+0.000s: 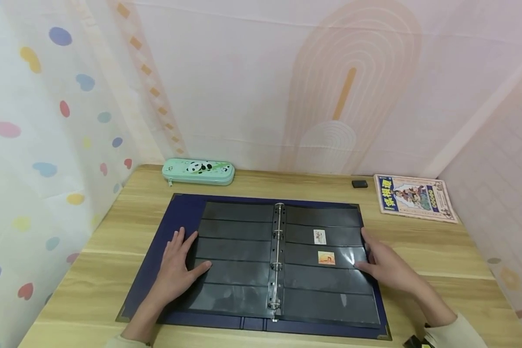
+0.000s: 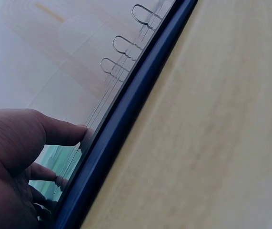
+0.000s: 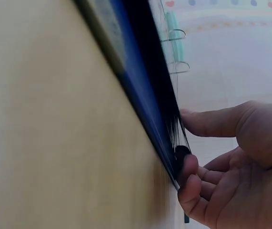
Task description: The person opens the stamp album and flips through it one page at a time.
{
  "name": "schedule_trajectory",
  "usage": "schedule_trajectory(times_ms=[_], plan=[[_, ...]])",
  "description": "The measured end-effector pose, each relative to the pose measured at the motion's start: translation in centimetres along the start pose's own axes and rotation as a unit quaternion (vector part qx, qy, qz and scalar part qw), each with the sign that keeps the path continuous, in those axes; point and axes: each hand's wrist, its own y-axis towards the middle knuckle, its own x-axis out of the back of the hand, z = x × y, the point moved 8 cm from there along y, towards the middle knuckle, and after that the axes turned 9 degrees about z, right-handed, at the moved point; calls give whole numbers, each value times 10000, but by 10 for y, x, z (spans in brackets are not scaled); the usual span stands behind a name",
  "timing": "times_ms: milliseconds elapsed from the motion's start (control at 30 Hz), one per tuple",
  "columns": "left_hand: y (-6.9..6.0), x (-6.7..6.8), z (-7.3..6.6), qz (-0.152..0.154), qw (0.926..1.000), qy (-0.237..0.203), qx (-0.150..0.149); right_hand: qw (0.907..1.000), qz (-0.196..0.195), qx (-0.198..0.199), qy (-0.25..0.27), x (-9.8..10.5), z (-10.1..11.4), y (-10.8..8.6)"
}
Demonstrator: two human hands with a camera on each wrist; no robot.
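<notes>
A dark blue ring-binder stamp album [image 1: 182,210] lies spread on the table, with black pocket pages on both sides of its metal rings [image 1: 278,266]. On the right page [image 1: 326,307] are a pale stamp [image 1: 319,237] and, just below it, an orange-yellow stamp [image 1: 326,258]. My left hand [image 1: 176,270] rests with spread fingers at the outer edge of the left page [image 1: 232,249]; in the left wrist view its thumb tip touches the page. At the right page's outer edge, my right hand [image 3: 236,157] pinches the page, thumb on top and fingers curled underneath.
A mint-green panda pencil case [image 1: 197,171] stands at the back left of the wooden table [image 1: 439,256]. Toward the back right are a small black object [image 1: 359,184] and a colourful booklet [image 1: 415,198]. Another black item [image 1: 413,342] lies partly visible by the right sleeve.
</notes>
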Motion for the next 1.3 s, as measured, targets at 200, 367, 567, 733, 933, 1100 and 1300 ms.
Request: schedule_trajectory(times_ms=[200, 367, 567, 733, 933, 1100, 1300], plan=[[-1, 1, 1, -13, 10000, -27, -32, 9995, 93, 223, 193, -9, -10, -15], [-2, 2, 4, 99, 9997, -203, 92, 9973, 398, -283, 540, -11, 2, -31], [-5, 3, -5, 169, 9977, -473, 449, 9987, 273, -272, 332, -6, 21, -43], [-9, 4, -33, 18, 9974, -683, 246, 9996, -190, -82, 169, 5, 39, -49], [-13, -1, -75, -51, 9907, -1285, -447, 9987, -382, 209, 277, 7, 67, -50], [-14, -17, -105, 273, 9827, -1636, -818, 9963, -211, 585, 601, -4, 86, -51], [-17, -39, -139, 741, 9665, -1986, -1447, 9857, 218, 1161, 1200, -25, 110, -46]])
